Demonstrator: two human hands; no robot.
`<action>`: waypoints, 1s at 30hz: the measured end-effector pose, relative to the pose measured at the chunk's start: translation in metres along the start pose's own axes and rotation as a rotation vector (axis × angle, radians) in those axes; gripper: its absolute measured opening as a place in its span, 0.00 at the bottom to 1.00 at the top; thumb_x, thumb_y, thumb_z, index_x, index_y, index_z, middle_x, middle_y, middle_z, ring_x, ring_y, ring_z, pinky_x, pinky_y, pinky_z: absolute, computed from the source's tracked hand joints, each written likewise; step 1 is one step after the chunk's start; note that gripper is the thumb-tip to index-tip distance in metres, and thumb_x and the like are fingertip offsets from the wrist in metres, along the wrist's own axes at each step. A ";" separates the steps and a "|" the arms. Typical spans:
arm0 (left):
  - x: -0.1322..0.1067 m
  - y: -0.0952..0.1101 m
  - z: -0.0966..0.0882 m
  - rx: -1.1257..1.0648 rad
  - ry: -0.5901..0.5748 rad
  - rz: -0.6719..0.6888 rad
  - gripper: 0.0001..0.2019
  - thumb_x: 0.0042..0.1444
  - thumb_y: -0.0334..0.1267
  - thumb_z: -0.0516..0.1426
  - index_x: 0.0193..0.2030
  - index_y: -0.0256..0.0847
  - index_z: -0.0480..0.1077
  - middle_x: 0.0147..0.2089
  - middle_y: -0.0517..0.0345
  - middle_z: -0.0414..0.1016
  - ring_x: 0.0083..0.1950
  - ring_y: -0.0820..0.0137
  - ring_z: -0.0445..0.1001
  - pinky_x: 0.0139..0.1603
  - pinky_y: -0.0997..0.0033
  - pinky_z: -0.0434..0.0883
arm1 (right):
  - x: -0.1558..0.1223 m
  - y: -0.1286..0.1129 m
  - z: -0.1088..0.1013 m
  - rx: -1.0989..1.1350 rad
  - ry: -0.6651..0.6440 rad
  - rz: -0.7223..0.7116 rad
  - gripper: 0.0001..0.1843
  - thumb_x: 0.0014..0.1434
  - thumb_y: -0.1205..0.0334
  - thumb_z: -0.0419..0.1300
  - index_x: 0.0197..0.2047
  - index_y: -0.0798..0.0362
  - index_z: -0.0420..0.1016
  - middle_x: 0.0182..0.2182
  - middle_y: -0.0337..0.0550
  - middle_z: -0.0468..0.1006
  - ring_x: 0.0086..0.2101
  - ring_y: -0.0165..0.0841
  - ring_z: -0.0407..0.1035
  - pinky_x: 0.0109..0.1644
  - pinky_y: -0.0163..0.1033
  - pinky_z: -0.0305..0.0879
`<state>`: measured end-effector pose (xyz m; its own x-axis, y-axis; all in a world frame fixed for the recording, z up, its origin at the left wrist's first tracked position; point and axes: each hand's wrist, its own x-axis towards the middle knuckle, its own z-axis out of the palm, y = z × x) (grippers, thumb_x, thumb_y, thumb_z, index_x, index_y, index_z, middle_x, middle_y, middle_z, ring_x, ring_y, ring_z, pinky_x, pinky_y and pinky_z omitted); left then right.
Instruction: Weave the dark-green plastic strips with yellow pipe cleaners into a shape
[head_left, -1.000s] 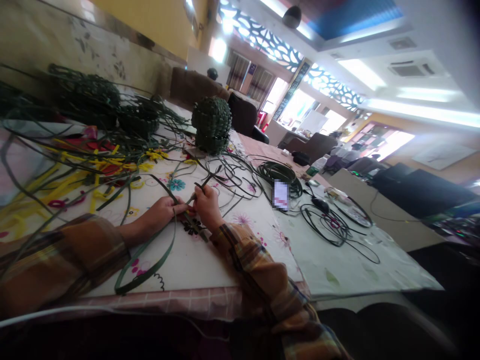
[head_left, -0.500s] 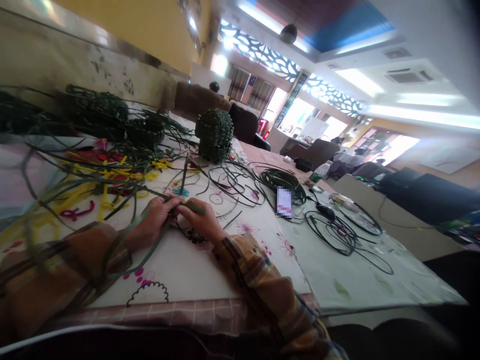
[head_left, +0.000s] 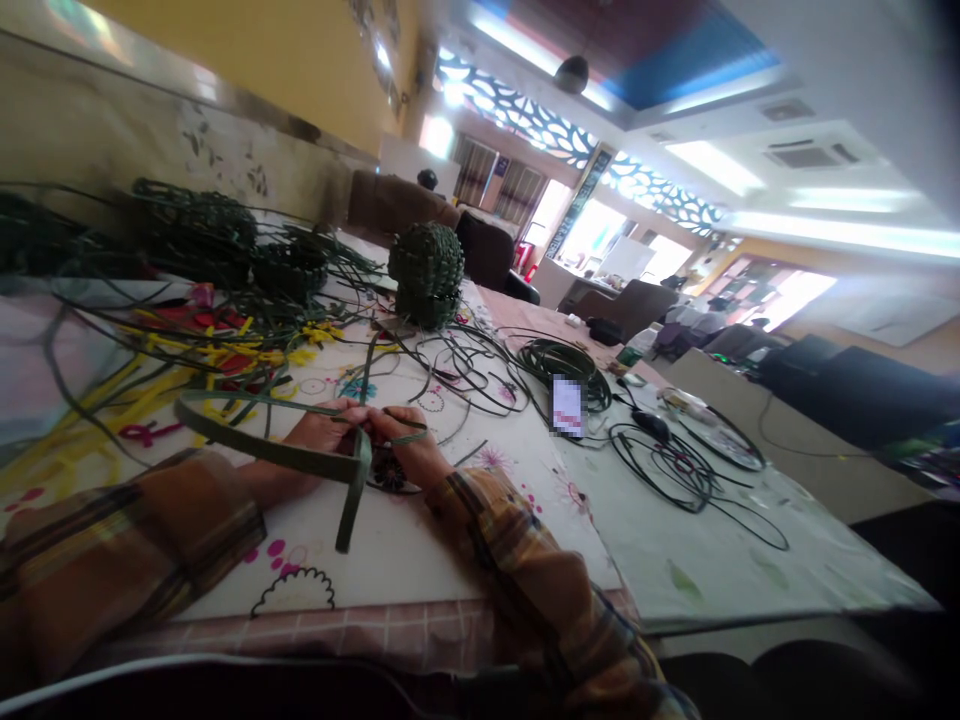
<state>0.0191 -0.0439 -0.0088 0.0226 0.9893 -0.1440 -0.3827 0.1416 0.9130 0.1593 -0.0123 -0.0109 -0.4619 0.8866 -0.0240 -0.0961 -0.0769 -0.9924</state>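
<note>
Both hands meet over the white flowered tablecloth (head_left: 450,560), their fingertips close together. My left hand (head_left: 326,432) pinches a flat dark green weaving strip (head_left: 292,455), which bends out to the left in a wide loop and comes back across the wrist. One end of strip hangs down below the fingers, and another piece stands up beyond them. My right hand (head_left: 409,440) is closed on the strips too, with a green piece crossing its fingers. The exact crossing between the fingertips is partly hidden.
A woven dark green ball-like piece (head_left: 426,270) stands beyond my hands. At the left lie tangled green strips (head_left: 195,225) and yellow pieces (head_left: 97,465). Coiled green strip (head_left: 540,360), a phone-like item with a blurred screen (head_left: 568,405) and more loops (head_left: 675,470) lie to the right.
The long green strip has swung from hanging loosely near the left forearm into a wide loop in front of my left hand. The hands stay nearly in place.
</note>
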 end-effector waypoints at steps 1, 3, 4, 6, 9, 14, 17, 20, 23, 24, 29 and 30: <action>-0.002 0.002 0.003 -0.018 0.007 -0.014 0.14 0.44 0.38 0.69 0.32 0.36 0.69 0.24 0.61 0.72 0.24 0.74 0.70 0.24 0.78 0.70 | 0.000 0.000 0.001 0.010 0.007 -0.001 0.21 0.52 0.47 0.65 0.22 0.55 0.70 0.21 0.38 0.71 0.23 0.27 0.65 0.26 0.32 0.64; -0.005 0.004 0.007 -0.052 0.025 -0.034 0.12 0.45 0.35 0.68 0.32 0.35 0.69 0.25 0.61 0.71 0.24 0.75 0.69 0.24 0.79 0.69 | -0.001 -0.002 0.001 0.033 0.001 -0.004 0.20 0.52 0.48 0.65 0.22 0.56 0.70 0.21 0.39 0.72 0.23 0.27 0.66 0.27 0.33 0.66; -0.006 0.005 0.008 -0.065 0.032 -0.042 0.11 0.46 0.34 0.67 0.32 0.35 0.70 0.25 0.62 0.70 0.25 0.76 0.69 0.24 0.80 0.69 | -0.001 -0.002 0.001 0.042 -0.008 -0.010 0.19 0.52 0.49 0.64 0.23 0.56 0.70 0.21 0.39 0.72 0.23 0.27 0.66 0.28 0.33 0.66; -0.005 0.004 0.008 -0.076 0.034 -0.044 0.09 0.48 0.34 0.66 0.32 0.35 0.70 0.25 0.62 0.70 0.25 0.76 0.69 0.24 0.80 0.69 | -0.002 -0.004 0.001 0.044 -0.018 -0.030 0.19 0.53 0.50 0.64 0.22 0.55 0.69 0.21 0.39 0.71 0.23 0.27 0.67 0.29 0.34 0.67; -0.002 0.001 0.004 -0.085 0.016 -0.014 0.09 0.49 0.35 0.66 0.31 0.35 0.69 0.25 0.62 0.69 0.25 0.77 0.68 0.24 0.80 0.69 | -0.003 -0.006 -0.001 0.022 -0.004 -0.048 0.18 0.53 0.52 0.63 0.21 0.55 0.68 0.20 0.38 0.70 0.23 0.27 0.66 0.30 0.34 0.67; 0.005 -0.005 -0.004 -0.095 -0.061 -0.013 0.10 0.50 0.36 0.67 0.31 0.36 0.71 0.28 0.60 0.72 0.28 0.75 0.72 0.29 0.78 0.72 | -0.003 -0.006 -0.005 -0.037 -0.026 -0.064 0.18 0.55 0.50 0.61 0.22 0.55 0.69 0.20 0.37 0.69 0.24 0.26 0.64 0.30 0.32 0.64; 0.005 -0.004 -0.002 -0.108 -0.063 -0.009 0.10 0.50 0.36 0.67 0.31 0.36 0.71 0.29 0.60 0.73 0.29 0.75 0.73 0.30 0.79 0.72 | -0.001 -0.004 -0.008 -0.024 -0.032 -0.090 0.18 0.55 0.49 0.61 0.23 0.56 0.71 0.22 0.38 0.71 0.25 0.27 0.66 0.32 0.33 0.66; 0.004 0.001 0.001 -0.077 -0.035 -0.011 0.11 0.49 0.36 0.68 0.31 0.35 0.71 0.27 0.60 0.72 0.26 0.76 0.71 0.29 0.79 0.72 | 0.002 -0.005 -0.014 -0.076 -0.079 -0.132 0.19 0.57 0.48 0.61 0.27 0.56 0.74 0.25 0.39 0.76 0.28 0.28 0.69 0.36 0.34 0.68; 0.006 0.008 -0.001 -0.082 0.005 0.066 0.11 0.48 0.36 0.68 0.30 0.34 0.71 0.27 0.61 0.72 0.25 0.77 0.69 0.28 0.78 0.72 | 0.005 -0.009 -0.025 -0.282 -0.212 -0.197 0.17 0.57 0.49 0.63 0.29 0.56 0.76 0.26 0.39 0.78 0.31 0.28 0.71 0.39 0.33 0.68; 0.007 0.010 -0.003 -0.097 0.036 0.092 0.11 0.48 0.35 0.68 0.31 0.34 0.71 0.27 0.62 0.72 0.25 0.78 0.69 0.30 0.77 0.73 | 0.005 -0.012 -0.030 -0.344 -0.255 -0.202 0.16 0.57 0.50 0.63 0.29 0.56 0.76 0.26 0.40 0.78 0.30 0.27 0.71 0.39 0.33 0.68; 0.012 0.025 -0.011 -0.190 0.213 0.109 0.07 0.52 0.30 0.65 0.31 0.32 0.71 0.25 0.63 0.71 0.24 0.80 0.67 0.28 0.79 0.72 | 0.013 -0.025 -0.057 -0.424 -0.062 -0.183 0.20 0.61 0.48 0.56 0.27 0.56 0.71 0.24 0.40 0.76 0.18 0.24 0.67 0.22 0.30 0.59; 0.013 0.028 -0.012 -0.201 0.230 0.106 0.06 0.52 0.29 0.64 0.31 0.32 0.70 0.25 0.63 0.71 0.24 0.80 0.67 0.26 0.81 0.71 | 0.015 -0.027 -0.065 -0.411 0.037 -0.187 0.19 0.61 0.48 0.56 0.28 0.56 0.70 0.23 0.39 0.76 0.15 0.24 0.65 0.19 0.30 0.55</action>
<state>-0.0018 -0.0277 0.0102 -0.2275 0.9613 -0.1552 -0.5472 0.0056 0.8370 0.2121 0.0326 0.0080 -0.4378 0.8842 0.1630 0.1871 0.2669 -0.9454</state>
